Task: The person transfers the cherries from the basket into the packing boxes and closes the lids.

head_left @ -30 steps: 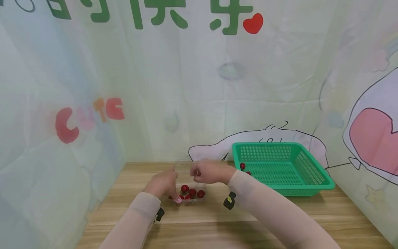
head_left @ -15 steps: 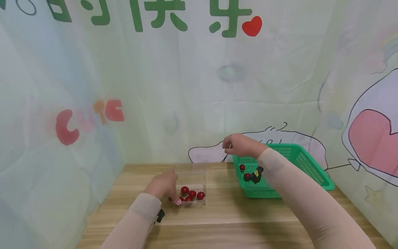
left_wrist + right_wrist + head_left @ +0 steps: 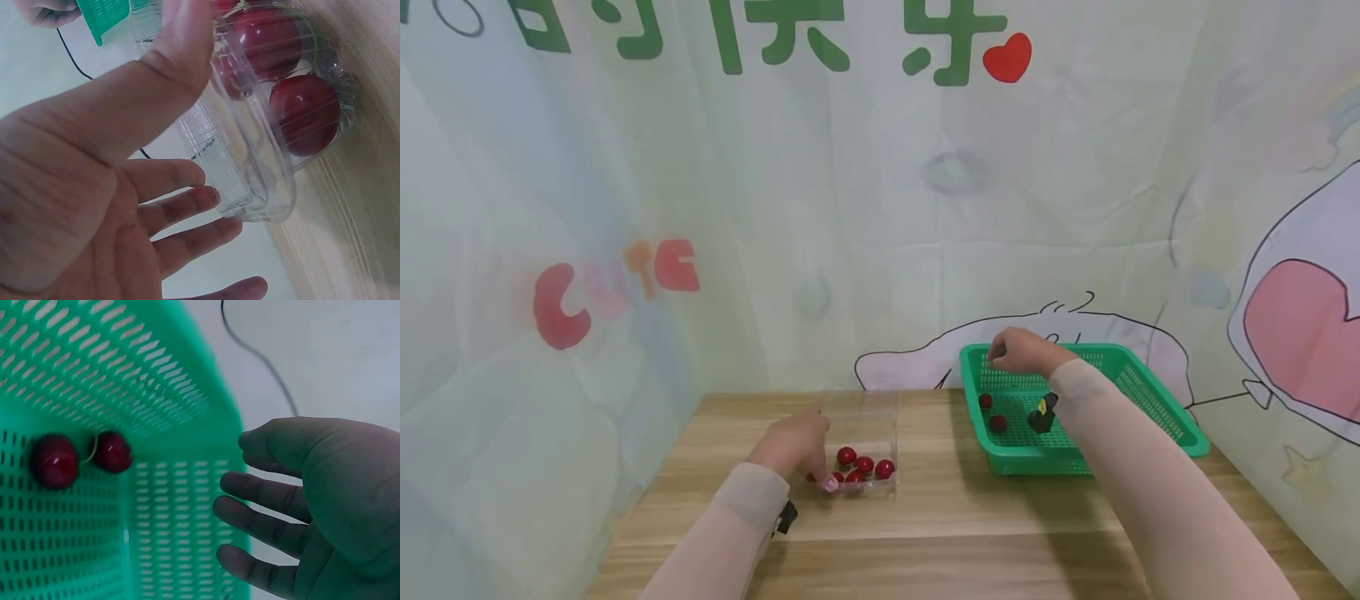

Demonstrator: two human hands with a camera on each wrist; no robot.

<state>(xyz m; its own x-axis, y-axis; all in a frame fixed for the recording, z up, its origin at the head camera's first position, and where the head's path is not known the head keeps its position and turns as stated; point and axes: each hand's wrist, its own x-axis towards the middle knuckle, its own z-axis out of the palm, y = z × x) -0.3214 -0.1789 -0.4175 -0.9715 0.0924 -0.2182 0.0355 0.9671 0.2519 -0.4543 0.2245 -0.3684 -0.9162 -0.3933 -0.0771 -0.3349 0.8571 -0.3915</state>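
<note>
A clear plastic box [image 3: 883, 433], its lid raised at the back, stands on the table with several dark red cherries [image 3: 865, 465] in it. My left hand [image 3: 793, 446] holds the box by its left side. The left wrist view has the thumb [image 3: 178, 47] over the box's rim and fingertips [image 3: 206, 199] at its clear edge. Over the left part of a green basket [image 3: 1097, 462] hovers my right hand [image 3: 1022, 350], fingers loosely bent and nothing between them. Two cherries lie in the basket, one a stemmed cherry [image 3: 112, 452], the other a rounder cherry [image 3: 55, 461].
The wooden table [image 3: 940, 508] ends at a printed cloth backdrop [image 3: 820, 250] behind the box and basket. Bare wood separates the box from the basket. A dark cord [image 3: 262, 359] shows beyond the basket in the right wrist view.
My right hand has moved from above the plastic box rightward to over the green basket. The left hand has stayed at the box, and the cherries lie as before.
</note>
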